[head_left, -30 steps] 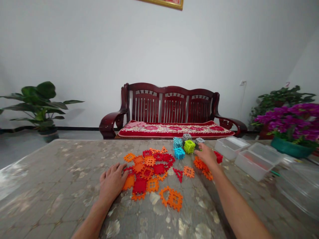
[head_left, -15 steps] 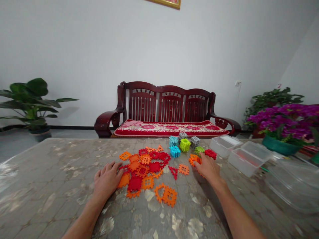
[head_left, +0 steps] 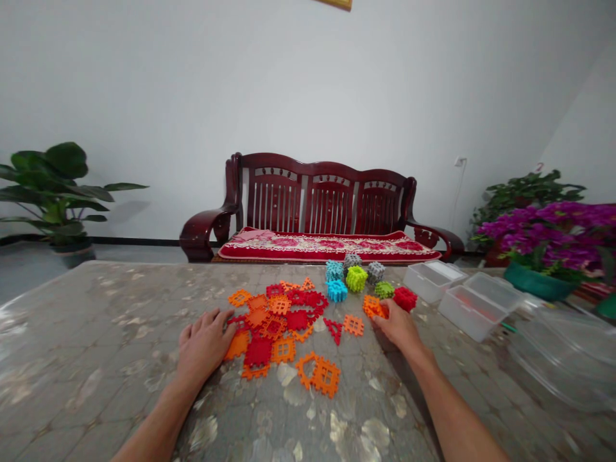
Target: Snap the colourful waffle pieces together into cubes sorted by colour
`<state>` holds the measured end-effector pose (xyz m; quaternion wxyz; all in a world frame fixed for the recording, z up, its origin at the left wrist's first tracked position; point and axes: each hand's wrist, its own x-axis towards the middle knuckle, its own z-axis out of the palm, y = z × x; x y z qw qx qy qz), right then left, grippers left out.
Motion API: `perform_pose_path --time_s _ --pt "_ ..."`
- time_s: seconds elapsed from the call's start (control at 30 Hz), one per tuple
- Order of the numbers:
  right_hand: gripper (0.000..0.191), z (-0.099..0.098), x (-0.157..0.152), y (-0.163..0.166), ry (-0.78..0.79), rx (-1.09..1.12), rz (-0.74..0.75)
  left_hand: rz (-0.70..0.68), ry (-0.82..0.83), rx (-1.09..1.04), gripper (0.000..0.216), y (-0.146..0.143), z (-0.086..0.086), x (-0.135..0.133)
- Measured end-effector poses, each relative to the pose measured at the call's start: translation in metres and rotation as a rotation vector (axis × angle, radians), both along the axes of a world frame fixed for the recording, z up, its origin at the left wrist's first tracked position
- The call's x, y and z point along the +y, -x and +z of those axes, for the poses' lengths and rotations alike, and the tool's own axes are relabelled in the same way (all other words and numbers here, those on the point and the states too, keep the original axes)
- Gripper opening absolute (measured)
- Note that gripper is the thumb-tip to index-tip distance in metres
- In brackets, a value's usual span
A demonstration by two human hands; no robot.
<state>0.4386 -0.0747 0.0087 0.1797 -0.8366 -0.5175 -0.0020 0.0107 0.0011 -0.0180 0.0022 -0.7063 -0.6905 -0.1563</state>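
My left hand (head_left: 205, 340) lies flat on the table, fingers a little apart, at the left edge of a spread of red and orange notched building tiles (head_left: 258, 351). Nothing is held in it. On the right, my right hand (head_left: 399, 326) has its thumb and fingers closed about an orange notched block (head_left: 372, 305), which rests on or just above the table; its far fingers are partly hidden. Close by are a red block (head_left: 405, 298) and a green block (head_left: 384, 289). A loose orange window tile (head_left: 353, 325) and a red triangle tile (head_left: 333, 330) lie left of this hand.
Blue (head_left: 336, 290), lime (head_left: 357, 279) and grey blocks (head_left: 376, 273) stand at the back. Clear plastic boxes (head_left: 474, 317) and a clear lid (head_left: 565, 353) sit at right, near a pot of purple flowers (head_left: 541, 279). A wooden bench (head_left: 330, 199) stands beyond the table (head_left: 120, 385).
My right hand's fingers have drawn back from over the green and red blocks and closed on the orange block. My left hand stays almost still; the view has shifted slightly.
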Motion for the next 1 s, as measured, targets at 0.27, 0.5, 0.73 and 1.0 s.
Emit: perform_pose_path --time_s 0.27,0.5,0.73,1.0 --pt "0.059 0.019 0.027 0.003 -0.045 -0.065 0.002 0.006 0.020 0.018 0.047 -0.001 0.002 0.000" --pt "0.057 0.035 0.060 0.012 0.266 -0.134 -0.036 -0.006 0.002 -0.002 0.047 0.001 -0.002 0.001" --pt "0.040 0.034 0.066 0.019 0.305 -0.131 -0.023 -0.002 0.001 -0.010 0.046 0.001 -0.002 0.002" --pt "0.043 0.030 0.064 0.012 0.201 -0.141 0.035 -0.009 -0.010 -0.013 0.046 0.002 -0.005 0.003"
